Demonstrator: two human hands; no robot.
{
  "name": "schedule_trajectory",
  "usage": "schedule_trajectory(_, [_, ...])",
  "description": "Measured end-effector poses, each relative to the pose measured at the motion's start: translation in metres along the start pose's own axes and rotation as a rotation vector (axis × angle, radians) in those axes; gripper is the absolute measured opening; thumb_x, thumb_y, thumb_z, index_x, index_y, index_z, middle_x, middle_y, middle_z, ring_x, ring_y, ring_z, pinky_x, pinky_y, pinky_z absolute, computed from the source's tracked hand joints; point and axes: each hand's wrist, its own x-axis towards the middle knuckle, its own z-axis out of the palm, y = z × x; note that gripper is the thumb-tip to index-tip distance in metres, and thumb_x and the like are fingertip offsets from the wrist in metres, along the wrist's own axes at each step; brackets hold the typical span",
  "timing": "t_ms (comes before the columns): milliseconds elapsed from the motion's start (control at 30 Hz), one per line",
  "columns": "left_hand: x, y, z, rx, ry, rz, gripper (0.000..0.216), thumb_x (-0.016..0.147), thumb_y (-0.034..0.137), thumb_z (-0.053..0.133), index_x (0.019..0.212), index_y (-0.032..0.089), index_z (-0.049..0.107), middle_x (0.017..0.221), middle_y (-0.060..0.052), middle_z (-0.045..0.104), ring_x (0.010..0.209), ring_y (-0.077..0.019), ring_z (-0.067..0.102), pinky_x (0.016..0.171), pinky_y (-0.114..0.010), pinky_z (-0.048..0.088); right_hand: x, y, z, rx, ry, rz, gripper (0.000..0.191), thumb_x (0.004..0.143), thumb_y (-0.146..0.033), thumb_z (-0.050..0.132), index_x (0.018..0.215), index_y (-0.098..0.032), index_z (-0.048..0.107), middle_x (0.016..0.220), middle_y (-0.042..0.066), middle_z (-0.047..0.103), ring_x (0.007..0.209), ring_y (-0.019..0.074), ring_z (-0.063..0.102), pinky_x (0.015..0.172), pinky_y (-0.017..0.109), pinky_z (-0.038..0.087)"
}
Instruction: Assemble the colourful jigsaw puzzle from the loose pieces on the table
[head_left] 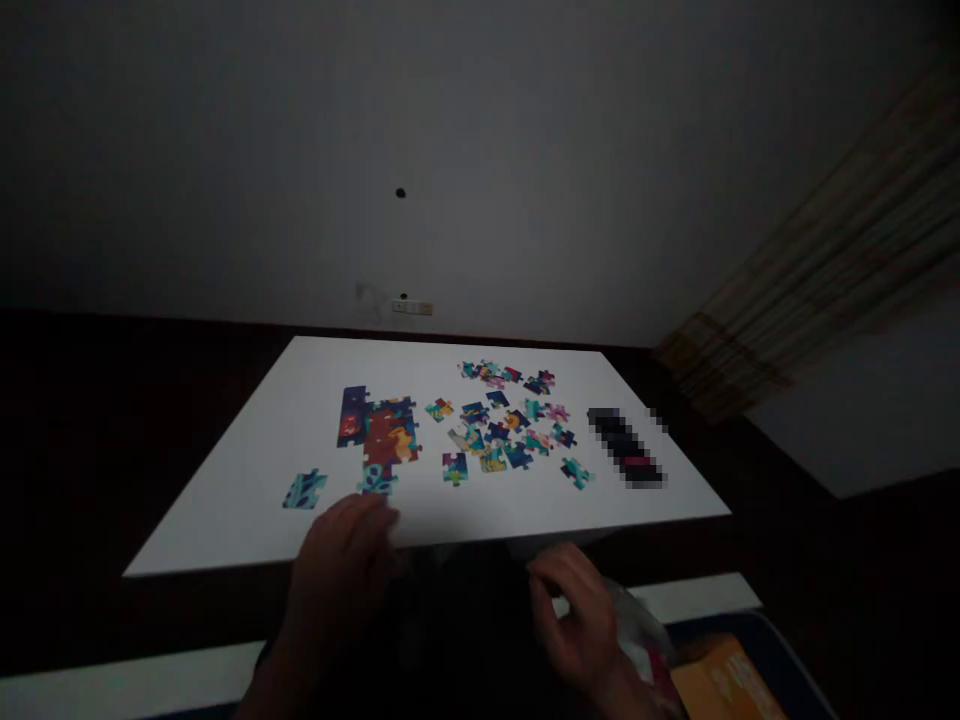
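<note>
My left hand (346, 548) is at the table's front edge, its fingers curled down and pressed together, slightly blurred. Its fingertips are beside a light-blue puzzle piece (376, 478) and hide that piece's lower edge; whether they grip anything is hidden. That piece adjoins the bottom of a partly joined puzzle (390, 436) in brown, orange and dark blue. Left of it lies a loose teal puzzle piece (304, 490). My right hand (576, 608) hangs in front of the table edge, fingers loosely curled, with nothing visible in them.
Several loose puzzle pieces (495, 435) are scattered over the middle of the white table (247, 440), with more at the back. A pixelated dark object (626, 448) lies at the right. Below right is an orange package (724, 680). A wall and curtain (795, 270) stand behind.
</note>
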Motion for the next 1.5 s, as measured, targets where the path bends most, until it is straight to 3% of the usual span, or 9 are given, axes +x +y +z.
schedule_trajectory(133, [0.012,-0.022,0.015,0.099,-0.162,-0.111,0.036,0.099,0.024,0.054,0.133,0.019,0.066,0.138,-0.017,0.071,0.125,-0.0351,0.068,0.103,-0.057,0.059,0.01,0.023,-0.009,-0.085,-0.044,0.04,0.024,0.097,-0.006,0.06,0.11,-0.025,0.067,0.092,0.002,0.076,0.081,0.0209,0.07,0.075,0.037,0.053])
schedule_trajectory(333, [0.016,-0.024,0.024,0.182,-0.316,-0.202,0.049,0.101,0.03,0.05,0.147,0.017,0.057,0.151,-0.018,0.064,0.133,-0.0379,0.065,0.108,-0.059,0.058,0.041,0.063,-0.01,-0.169,-0.096,0.061,0.021,0.1,-0.01,0.059,0.114,-0.024,0.067,0.098,0.004,0.076,0.088,0.0227,0.068,0.082,0.04,0.049])
schedule_trajectory(500, [0.01,-0.029,0.024,0.185,-0.298,-0.186,0.042,0.101,0.031,0.051,0.139,0.018,0.061,0.145,-0.016,0.069,0.133,-0.0363,0.065,0.11,-0.058,0.057,0.062,0.084,-0.006,-0.249,-0.132,0.107,0.017,0.101,-0.017,0.06,0.114,-0.023,0.069,0.102,0.006,0.076,0.094,0.0254,0.067,0.084,0.042,0.047])
schedule_trajectory(700, [0.011,-0.028,0.025,0.201,-0.302,-0.192,0.04,0.098,0.027,0.05,0.134,0.017,0.064,0.142,-0.017,0.07,0.132,-0.038,0.066,0.108,-0.06,0.058,0.085,0.09,0.0,-0.298,-0.129,0.173,0.018,0.1,-0.02,0.061,0.114,-0.023,0.072,0.108,0.008,0.078,0.1,0.0291,0.066,0.088,0.045,0.048])
schedule_trajectory(1033, [0.008,-0.027,0.023,0.199,-0.262,-0.115,0.031,0.098,0.024,0.053,0.125,0.017,0.069,0.138,-0.017,0.071,0.125,-0.039,0.067,0.098,-0.058,0.06,0.088,0.106,0.008,-0.239,-0.081,0.3,0.021,0.101,-0.021,0.056,0.114,-0.022,0.072,0.111,0.009,0.075,0.108,0.0298,0.063,0.094,0.046,0.049])
schedule_trajectory(1167, [0.011,-0.026,0.022,0.204,-0.244,-0.07,0.026,0.098,0.024,0.054,0.116,0.019,0.072,0.135,-0.015,0.074,0.121,-0.037,0.069,0.093,-0.055,0.06,0.082,0.113,0.005,-0.131,0.054,0.487,0.018,0.103,-0.027,0.056,0.114,-0.023,0.069,0.114,0.008,0.072,0.108,0.0278,0.062,0.093,0.044,0.047])
schedule_trajectory(1267, [0.011,-0.026,0.021,0.202,-0.236,-0.068,0.024,0.099,0.028,0.053,0.111,0.022,0.074,0.13,-0.011,0.077,0.118,-0.0347,0.07,0.093,-0.052,0.059,0.076,0.121,0.004,0.043,0.311,0.66,0.01,0.099,-0.033,0.066,0.103,-0.024,0.064,0.097,0.002,0.065,0.088,0.0208,0.059,0.081,0.037,0.046])
schedule_trajectory(1367, [0.008,-0.028,0.021,0.195,-0.221,-0.048,0.023,0.101,0.03,0.054,0.11,0.023,0.074,0.124,-0.01,0.079,0.113,-0.0317,0.072,0.093,-0.049,0.058,0.072,0.125,0.005,0.19,0.597,0.673,0.034,0.091,-0.031,0.078,0.079,-0.024,0.047,0.077,-0.006,0.048,0.07,0.0142,0.046,0.07,0.031,0.041])
schedule_trajectory(1500, [-0.001,-0.032,0.021,0.191,-0.147,-0.004,0.021,0.101,0.031,0.055,0.109,0.024,0.073,0.108,-0.006,0.081,0.097,-0.0274,0.074,0.084,-0.043,0.056,0.069,0.122,0.007,0.251,0.776,0.607,0.06,0.09,-0.029,0.082,0.068,-0.025,0.027,0.063,-0.009,0.032,0.059,0.0115,0.031,0.061,0.03,0.033])
